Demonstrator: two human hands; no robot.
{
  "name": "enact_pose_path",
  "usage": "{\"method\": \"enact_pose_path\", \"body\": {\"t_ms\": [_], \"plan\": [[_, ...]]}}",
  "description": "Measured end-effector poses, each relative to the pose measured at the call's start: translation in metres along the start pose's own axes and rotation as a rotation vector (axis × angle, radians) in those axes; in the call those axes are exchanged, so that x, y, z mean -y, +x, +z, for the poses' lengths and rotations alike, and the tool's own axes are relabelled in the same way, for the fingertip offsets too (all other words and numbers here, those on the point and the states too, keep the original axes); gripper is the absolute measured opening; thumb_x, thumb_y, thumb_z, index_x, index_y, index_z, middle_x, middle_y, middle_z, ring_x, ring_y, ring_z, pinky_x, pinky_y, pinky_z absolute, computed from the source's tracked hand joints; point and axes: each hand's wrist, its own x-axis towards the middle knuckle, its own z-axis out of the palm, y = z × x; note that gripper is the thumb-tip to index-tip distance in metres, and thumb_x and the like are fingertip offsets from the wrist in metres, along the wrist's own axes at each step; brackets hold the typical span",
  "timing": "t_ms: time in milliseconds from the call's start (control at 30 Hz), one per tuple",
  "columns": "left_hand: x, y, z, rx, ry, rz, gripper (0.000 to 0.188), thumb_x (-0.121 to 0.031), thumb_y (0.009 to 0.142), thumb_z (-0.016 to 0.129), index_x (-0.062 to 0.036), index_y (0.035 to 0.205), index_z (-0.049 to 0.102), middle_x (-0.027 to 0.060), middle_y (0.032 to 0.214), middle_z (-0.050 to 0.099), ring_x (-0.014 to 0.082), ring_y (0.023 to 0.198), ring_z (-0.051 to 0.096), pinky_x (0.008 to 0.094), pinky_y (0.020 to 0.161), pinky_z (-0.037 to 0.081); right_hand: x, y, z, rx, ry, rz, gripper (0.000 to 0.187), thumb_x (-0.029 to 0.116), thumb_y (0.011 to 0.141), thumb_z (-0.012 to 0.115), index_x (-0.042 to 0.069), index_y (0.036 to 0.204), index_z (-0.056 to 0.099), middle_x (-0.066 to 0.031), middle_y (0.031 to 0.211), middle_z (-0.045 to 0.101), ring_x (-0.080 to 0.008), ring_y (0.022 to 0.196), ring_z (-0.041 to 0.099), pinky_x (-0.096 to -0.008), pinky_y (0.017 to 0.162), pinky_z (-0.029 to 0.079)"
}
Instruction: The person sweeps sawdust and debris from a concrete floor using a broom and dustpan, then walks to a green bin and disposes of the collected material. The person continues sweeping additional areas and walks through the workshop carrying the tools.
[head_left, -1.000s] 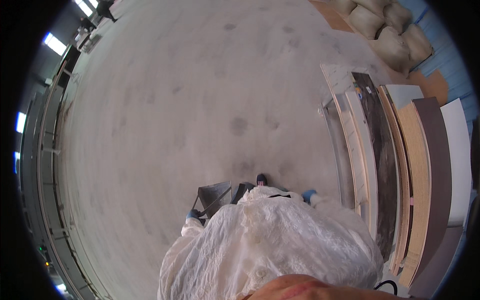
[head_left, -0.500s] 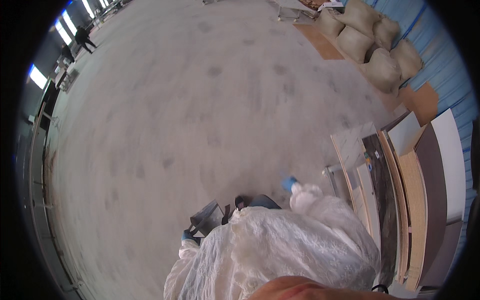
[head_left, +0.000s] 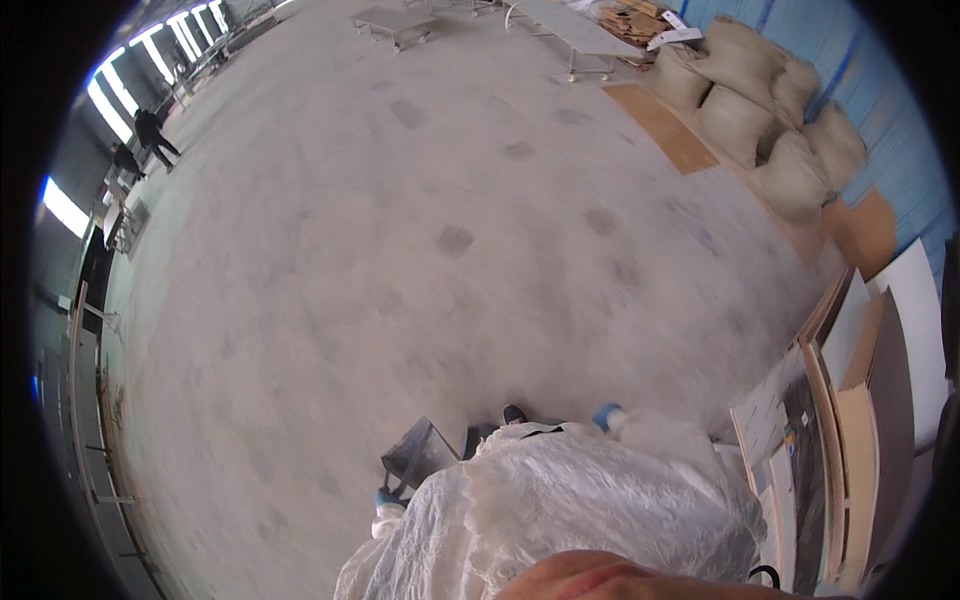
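A blue glove covers my left hand (head_left: 386,497), low beside the white garment I wear. Its fingers are closed round a dark strap-like handle of a grey box-shaped carrier (head_left: 422,455), which hangs just ahead of it; the exact kind is unclear. My right hand (head_left: 605,416), also in a blue glove, hangs over the floor in front of my right side. It is small and smeared by motion, so its fingers cannot be made out. Between the hands, a dark shoe (head_left: 514,413) pokes out beyond the garment.
Boards and panels (head_left: 858,400) lean at the right, near my right arm. Farther on, stuffed sacks (head_left: 735,120) are piled along the blue wall (head_left: 900,120). Low wheeled tables (head_left: 575,28) stand at the far end. Two people (head_left: 150,135) are far off at left.
The view has shifted forward along the floor; the far tables show more fully and the boards sit farther right. My right hand has come nearer my body. My left hand still carries the box-shaped carrier.
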Motion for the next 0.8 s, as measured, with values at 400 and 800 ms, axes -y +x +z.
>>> {"method": "enact_pose_path", "body": {"t_ms": [400,800], "plan": [[-0.317,0.209,0.338,-0.062,0.031,-0.201,0.03,-0.04,0.087,0.048,-0.0123,0.096,0.055,0.0087,0.089,0.057,0.0255,0.078,0.048,0.0464,0.066,0.042,0.165,0.384,-0.651,-0.78,0.05,-0.281,0.017,0.014,0.082,0.054,0.01,0.079,0.07,-0.011,0.082,0.069,-0.0277,0.065,0.065,-0.038,0.059,0.051],[-0.679,0.479,0.721,-0.133,0.044,-0.11,0.031,-0.026,0.089,0.048,-0.0085,0.112,0.058,0.0112,0.097,0.063,0.0265,0.085,0.057,0.0511,0.072,0.045,0.229,0.569,-0.903,0.154,-0.13,-0.091,0.018,0.019,0.083,0.055,0.012,0.09,0.07,-0.0099,0.094,0.069,-0.0277,0.08,0.066,-0.0414,0.067,0.053]]}}
